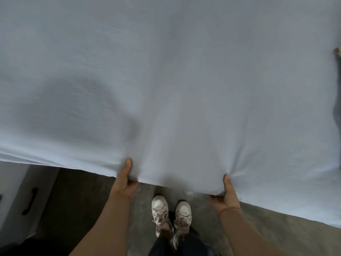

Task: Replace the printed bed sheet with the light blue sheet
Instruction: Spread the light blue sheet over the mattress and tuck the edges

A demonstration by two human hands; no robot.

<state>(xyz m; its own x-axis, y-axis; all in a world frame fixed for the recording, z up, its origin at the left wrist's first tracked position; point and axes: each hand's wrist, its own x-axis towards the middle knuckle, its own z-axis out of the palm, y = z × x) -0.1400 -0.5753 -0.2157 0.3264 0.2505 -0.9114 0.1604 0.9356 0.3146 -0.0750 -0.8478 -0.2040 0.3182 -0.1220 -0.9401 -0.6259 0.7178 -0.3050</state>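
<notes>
Two forearms reach forward; the left hand (pixel 125 180) and right hand (pixel 226 194) each pinch the near hem of the light blue sheet (pixel 166 80), thumb on top. Beyond the grip the sheet spreads wide and hides what is under it. It looks light and soft, so holding the hem is good. Below the grip is free floor (pixel 276 233); a white cabinet (pixel 16 191) stands left of it.
</notes>
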